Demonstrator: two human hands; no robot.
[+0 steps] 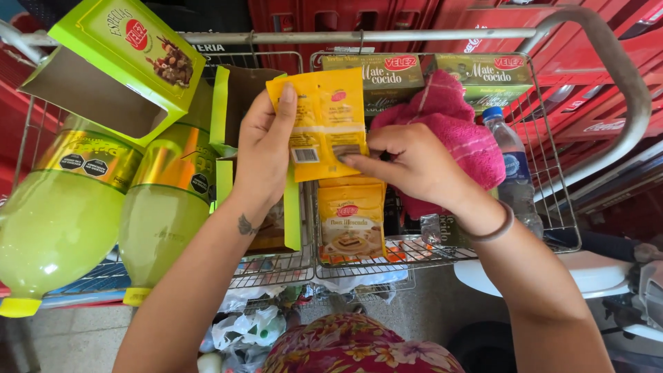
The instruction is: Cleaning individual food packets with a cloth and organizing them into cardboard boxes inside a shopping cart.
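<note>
A wire shopping cart (552,173) is seen from above, with two bare hands held over its upper basket. A pair of joined yellow sachets (324,121) is held upright between the hands, above the middle of the basket. The left hand (266,141) is wrapped around the sachets' left edge, its thumb laid flat up the front; its grip is closed on the sachets. The right hand (414,162) meets the sachets from the right, with fingertips pinched on the lower right corner, so its grip is also closed on them. A thin band is worn on the right wrist, and a small tattoo is seen on the left forearm.

Just below the held sachets, another yellow sachet (351,221) lies flat on the basket floor. A pink cloth (456,124) is bunched behind the right hand. A clear water bottle with a blue cap (511,159) lies at the basket's right side. Two green boxes (442,76) stand along the far wall. An open green carton (228,145) stands just left of the left hand, and a second open green carton (117,62) is tilted at the upper left. Two large bottles of yellow-green drink (103,207) lie side by side at the left, caps toward the viewer. Red crates (387,14) are stacked beyond the cart.
</note>
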